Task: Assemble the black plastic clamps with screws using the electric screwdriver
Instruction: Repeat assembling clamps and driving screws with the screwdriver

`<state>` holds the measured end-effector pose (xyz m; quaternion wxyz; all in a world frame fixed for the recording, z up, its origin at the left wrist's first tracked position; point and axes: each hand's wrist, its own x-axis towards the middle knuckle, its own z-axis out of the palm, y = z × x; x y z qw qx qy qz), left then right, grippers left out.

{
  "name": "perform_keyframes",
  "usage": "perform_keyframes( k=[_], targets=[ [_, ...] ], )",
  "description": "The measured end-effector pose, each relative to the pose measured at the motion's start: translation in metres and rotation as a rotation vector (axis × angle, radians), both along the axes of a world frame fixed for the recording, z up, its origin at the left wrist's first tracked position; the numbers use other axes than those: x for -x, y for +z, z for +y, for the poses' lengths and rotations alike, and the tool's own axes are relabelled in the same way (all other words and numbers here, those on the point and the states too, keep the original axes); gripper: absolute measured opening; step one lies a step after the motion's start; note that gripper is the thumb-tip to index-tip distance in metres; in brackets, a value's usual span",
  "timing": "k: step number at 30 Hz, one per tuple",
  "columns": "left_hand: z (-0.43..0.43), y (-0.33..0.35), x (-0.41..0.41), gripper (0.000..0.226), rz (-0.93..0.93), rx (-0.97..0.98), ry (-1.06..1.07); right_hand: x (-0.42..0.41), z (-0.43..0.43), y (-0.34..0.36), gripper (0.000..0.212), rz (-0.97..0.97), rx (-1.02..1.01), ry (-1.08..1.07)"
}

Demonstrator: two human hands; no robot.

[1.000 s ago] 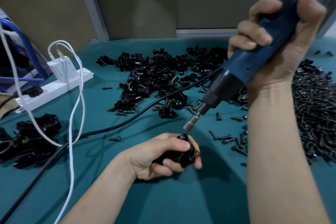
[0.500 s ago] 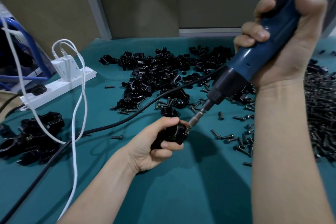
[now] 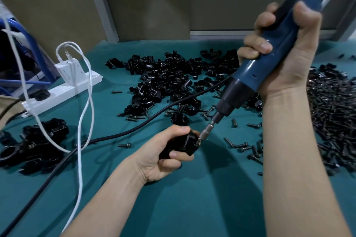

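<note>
A half-hidden clamp (image 3: 185, 143) is gripped by the left hand (image 3: 159, 157); the screwdriver (image 3: 248, 74), cropped at 1 o'clock, by the right hand (image 3: 292, 59).

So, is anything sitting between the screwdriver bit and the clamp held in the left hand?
Nothing visible. The bit of the electric screwdriver sits against the right end of the clamp. The left hand grips the clamp from the other side, fingers off the tip. The black cable passes behind, not across.
</note>
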<state>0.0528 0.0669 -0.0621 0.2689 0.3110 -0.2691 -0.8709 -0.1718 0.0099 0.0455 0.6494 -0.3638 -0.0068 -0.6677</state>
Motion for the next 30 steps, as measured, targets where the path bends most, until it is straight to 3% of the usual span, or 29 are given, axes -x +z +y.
perform_keyframes(
  k=[3,7,12,23,30],
  targets=[
    [-0.001,-0.001,-0.001,0.041,0.051,-0.063,-0.026,-0.012,0.004,-0.003,0.042,0.035,0.032,0.096],
    [-0.002,0.002,-0.004,0.044,0.158,-0.166,-0.077,-0.017,0.0,0.002,0.045,-0.106,0.042,0.209],
    [0.0,0.005,-0.005,0.041,0.233,-0.252,-0.095,-0.02,-0.001,0.0,0.043,-0.131,0.039,0.215],
    [-0.001,0.004,-0.006,0.033,0.293,-0.371,-0.107,-0.023,-0.004,-0.006,0.039,-0.185,0.047,0.282],
    [0.0,0.004,-0.006,0.037,0.239,-0.309,-0.078,-0.025,-0.002,-0.003,0.038,-0.161,0.056,0.286]
  ],
)
